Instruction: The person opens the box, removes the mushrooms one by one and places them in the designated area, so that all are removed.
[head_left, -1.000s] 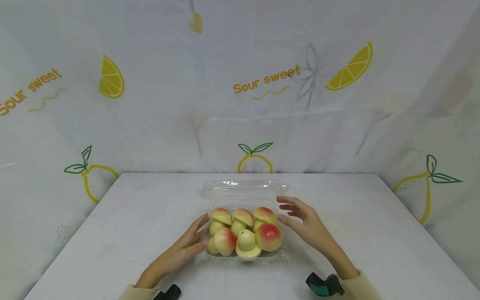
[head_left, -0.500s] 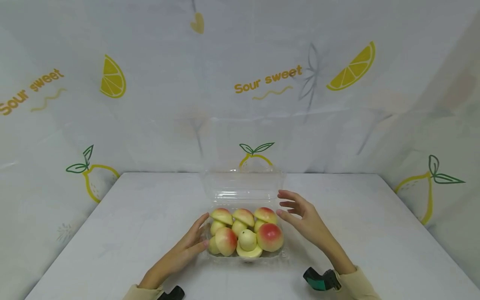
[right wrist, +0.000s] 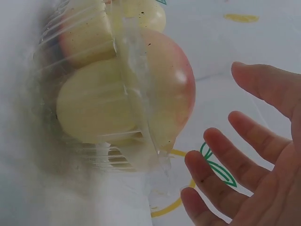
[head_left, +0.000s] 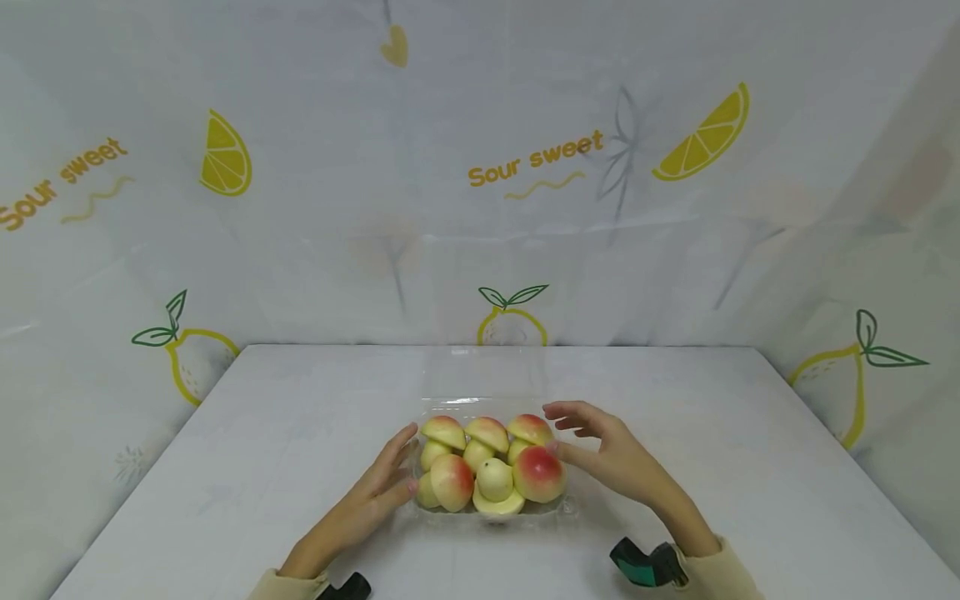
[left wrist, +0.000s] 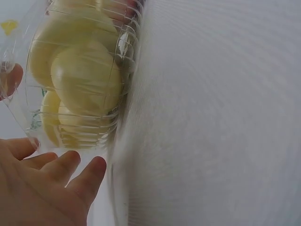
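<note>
A clear plastic clamshell box point(head_left: 495, 518) holds several mushroom-shaped pieces, pale yellow with red-blushed caps, in two rows. One front piece point(head_left: 495, 482) lies cap down with its round stem up. The box's transparent lid point(head_left: 483, 375) is swung away behind it, faint and hard to make out. My left hand point(head_left: 367, 492) is at the box's left end, its fingers loosely spread along the side wall; firm contact cannot be told. My right hand point(head_left: 618, 454) hovers by the right end, beside the red-topped piece point(head_left: 540, 475). In the right wrist view its fingers are spread and hold nothing.
The box stands on a white table point(head_left: 300, 417). Behind the table's far edge hangs a pale cloth point(head_left: 337, 167) printed with lemons and lettering. Dark devices point(head_left: 648, 562) are strapped at both wrists.
The lid's outline behind the box has shifted and become fainter. My right hand rose slightly, then moved down and left towards the box. The left hand and the pieces have hardly moved.
</note>
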Motion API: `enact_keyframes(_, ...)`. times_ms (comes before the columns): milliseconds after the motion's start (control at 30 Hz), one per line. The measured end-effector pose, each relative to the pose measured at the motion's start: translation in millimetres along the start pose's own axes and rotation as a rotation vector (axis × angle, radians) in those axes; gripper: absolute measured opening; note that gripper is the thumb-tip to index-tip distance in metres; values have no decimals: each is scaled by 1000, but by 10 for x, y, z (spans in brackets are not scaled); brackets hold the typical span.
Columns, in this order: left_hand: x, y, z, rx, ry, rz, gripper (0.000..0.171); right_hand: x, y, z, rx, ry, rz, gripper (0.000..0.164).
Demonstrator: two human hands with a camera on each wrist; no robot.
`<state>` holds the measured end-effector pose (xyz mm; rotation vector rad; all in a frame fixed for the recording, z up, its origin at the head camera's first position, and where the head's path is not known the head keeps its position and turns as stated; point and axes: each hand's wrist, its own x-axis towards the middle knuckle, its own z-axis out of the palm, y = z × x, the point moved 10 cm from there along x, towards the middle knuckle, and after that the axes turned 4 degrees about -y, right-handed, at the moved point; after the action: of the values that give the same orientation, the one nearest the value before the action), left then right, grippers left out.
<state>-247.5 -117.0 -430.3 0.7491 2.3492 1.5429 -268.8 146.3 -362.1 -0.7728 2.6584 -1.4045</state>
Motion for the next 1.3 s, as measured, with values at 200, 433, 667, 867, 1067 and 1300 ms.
enact_keyframes(200,0,-3,-15,22,16,-15,69,-19,-20,79,-38,-76,19,44)
enact_keyframes(433,-4,-19,11,3,-27,-27,67,-39,-38,188,-56,-148,-7,43)
enact_keyframes(667,-9,-56,12,-11,-29,-58,68,-58,-68,266,-52,-195,-51,46)
enact_keyframes(867,-13,-64,4,-11,-17,-74,69,-61,-85,327,-94,-227,-53,51)
enact_keyframes(1067,-17,-60,-2,-2,-14,-70,69,-68,-125,349,-137,-210,-55,53)
enact_keyframes(1300,-13,-48,-1,-10,-20,-72,69,-54,-144,382,-203,-191,-53,55)
